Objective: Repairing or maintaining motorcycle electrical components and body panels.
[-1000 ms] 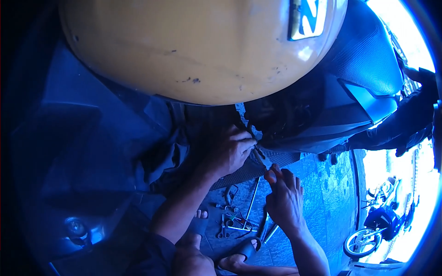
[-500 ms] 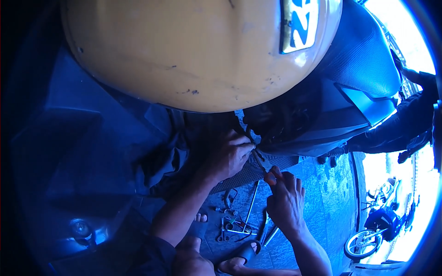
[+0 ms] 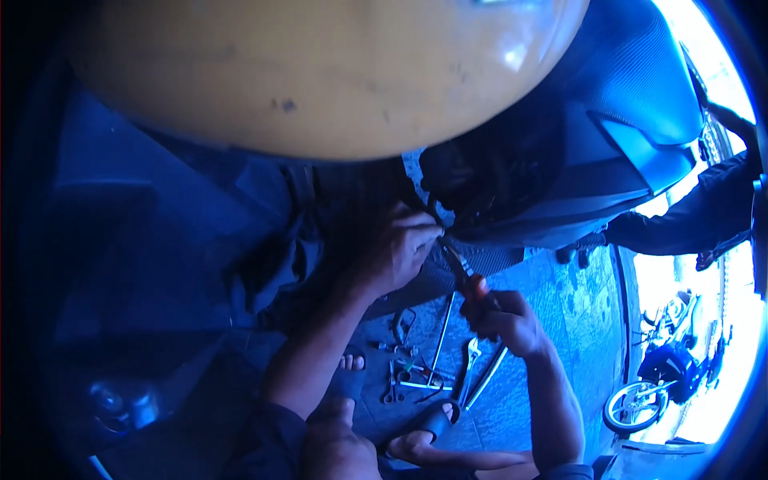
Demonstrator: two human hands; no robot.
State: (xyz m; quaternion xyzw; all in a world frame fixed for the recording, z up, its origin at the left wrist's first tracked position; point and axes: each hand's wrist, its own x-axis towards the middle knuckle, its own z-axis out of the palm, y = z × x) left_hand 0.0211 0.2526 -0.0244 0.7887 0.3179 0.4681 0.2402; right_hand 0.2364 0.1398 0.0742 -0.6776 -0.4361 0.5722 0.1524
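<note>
The right hand point(image 3: 504, 320) is closed around an orange-handled tool point(image 3: 478, 288), which juts out beyond its fingers and slants up and left toward the left hand point(image 3: 402, 250). The tool's narrow metal end lies just beside the left fingertips, low under the edge of the dark vehicle panel point(image 3: 552, 212) to the left hand's right. The left hand's fingers are bunched together there; whether they grip anything cannot be told. A large rounded yellow surface point(image 3: 344, 88) looms above both hands. Well below the left hand, on the floor point(image 3: 552, 320), lie scissors point(image 3: 392, 386); an adjustable wrench point(image 3: 470, 366) rests below and left of the right hand.
</note>
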